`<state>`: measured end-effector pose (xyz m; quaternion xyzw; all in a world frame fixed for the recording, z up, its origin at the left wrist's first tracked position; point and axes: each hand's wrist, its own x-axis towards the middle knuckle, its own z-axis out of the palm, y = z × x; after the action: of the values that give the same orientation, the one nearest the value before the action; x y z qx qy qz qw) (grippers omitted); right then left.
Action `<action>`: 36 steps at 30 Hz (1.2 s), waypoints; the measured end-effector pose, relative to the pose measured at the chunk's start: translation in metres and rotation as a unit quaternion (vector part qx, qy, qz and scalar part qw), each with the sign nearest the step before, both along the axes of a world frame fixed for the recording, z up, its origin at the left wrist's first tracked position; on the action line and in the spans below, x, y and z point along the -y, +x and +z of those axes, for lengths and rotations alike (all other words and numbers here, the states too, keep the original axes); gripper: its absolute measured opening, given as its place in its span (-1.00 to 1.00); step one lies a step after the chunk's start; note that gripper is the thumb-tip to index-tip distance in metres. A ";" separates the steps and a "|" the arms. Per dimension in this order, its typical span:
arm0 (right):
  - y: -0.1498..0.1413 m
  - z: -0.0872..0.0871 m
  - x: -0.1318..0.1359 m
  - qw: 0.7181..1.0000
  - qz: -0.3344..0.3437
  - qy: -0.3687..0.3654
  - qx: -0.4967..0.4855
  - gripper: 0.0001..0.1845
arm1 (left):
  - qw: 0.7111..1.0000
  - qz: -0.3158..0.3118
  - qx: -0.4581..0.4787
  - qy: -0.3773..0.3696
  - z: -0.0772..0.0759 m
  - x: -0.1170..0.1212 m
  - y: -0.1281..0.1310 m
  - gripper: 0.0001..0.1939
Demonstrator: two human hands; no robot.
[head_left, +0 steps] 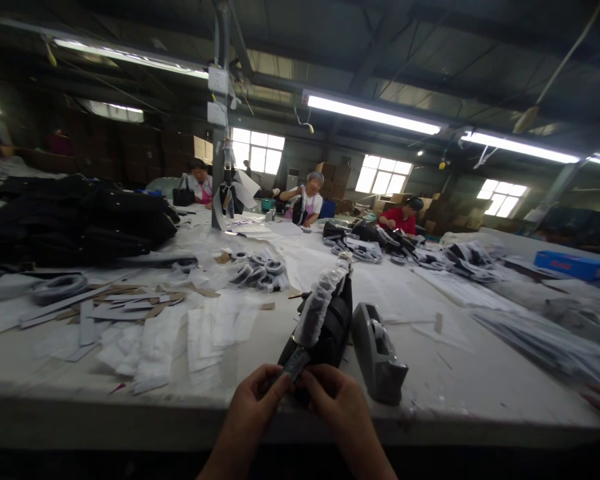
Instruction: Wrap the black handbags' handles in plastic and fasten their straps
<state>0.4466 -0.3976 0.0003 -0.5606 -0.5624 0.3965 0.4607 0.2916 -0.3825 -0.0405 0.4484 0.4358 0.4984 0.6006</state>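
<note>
A black handbag [337, 327] stands at the front edge of the table, its handle [320, 307] wrapped in white padded film. At the bag's near end, my left hand [260, 397] pinches a grey strip [296, 362] between thumb and fingers. My right hand [336, 400] is close beside it, thumb and fingers closed against the near end of the bag; what lies in that pinch is hidden. Just right of the bag stands a grey tape dispenser [380, 353].
White foam sheets [165, 347] and card strips [130, 307] lie to the left, before a pile of black bags [70, 220]. Wrapped rings [260, 270] sit mid-table. A post [219, 167] rises behind. Plastic sheets [545, 340] and a blue box [573, 265] are right. Several people work across the table.
</note>
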 end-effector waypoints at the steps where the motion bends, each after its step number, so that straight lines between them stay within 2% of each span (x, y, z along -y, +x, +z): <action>1: 0.000 -0.001 0.001 1.000 -0.005 0.001 0.006 -0.60 | 1.000 -0.020 0.006 -0.017 0.002 0.000 -0.001 -0.48; 4: 0.001 -0.003 0.002 1.000 -0.010 -0.011 0.006 -0.62 | 0.996 -0.071 0.019 -0.060 0.009 0.002 -0.004 -0.44; 7: -0.003 -0.007 0.001 1.000 -0.022 -0.018 -0.006 -0.62 | 0.992 -0.089 0.033 -0.080 0.013 0.004 -0.003 -0.47; 12: -0.018 -0.020 0.001 0.997 -0.070 -0.003 -0.041 -0.61 | 0.993 -0.076 0.032 -0.086 0.011 0.007 0.003 -0.46; 16: -0.028 -0.027 -0.001 0.996 -0.083 0.006 -0.040 -0.66 | 0.996 -0.066 0.022 -0.064 0.007 0.010 0.007 -0.46; 20: -0.032 -0.023 -0.002 0.996 -0.080 0.001 -0.037 -0.71 | 0.997 -0.069 0.013 -0.039 0.005 0.009 0.008 -0.45; 25: -0.033 -0.012 -0.004 0.994 -0.058 -0.022 -0.086 -0.78 | 0.997 -0.083 -0.001 0.007 -0.002 0.008 0.010 -0.43; 30: -0.025 -0.011 -0.003 0.997 -0.015 -0.001 -0.077 -0.76 | 0.997 -0.076 0.015 -0.011 -0.006 0.009 0.011 -0.43; 33: -0.020 -0.019 0.001 0.983 0.045 -0.018 -0.176 -0.66 | 0.996 -0.072 0.032 -0.043 -0.005 0.010 0.010 -0.42; 34: -0.019 -0.022 0.002 0.969 0.064 -0.042 -0.237 -0.60 | 0.995 -0.074 0.037 -0.055 -0.004 0.011 0.010 -0.42; 36: -0.020 -0.027 0.003 0.920 0.099 -0.105 -0.364 -0.44 | 0.992 -0.081 0.051 -0.084 -0.003 0.012 0.009 -0.41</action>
<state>0.4269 -0.4004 -0.0270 -0.3643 -0.3637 0.6734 0.5306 0.3010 -0.3941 -0.0433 0.4046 0.4072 0.4315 0.6959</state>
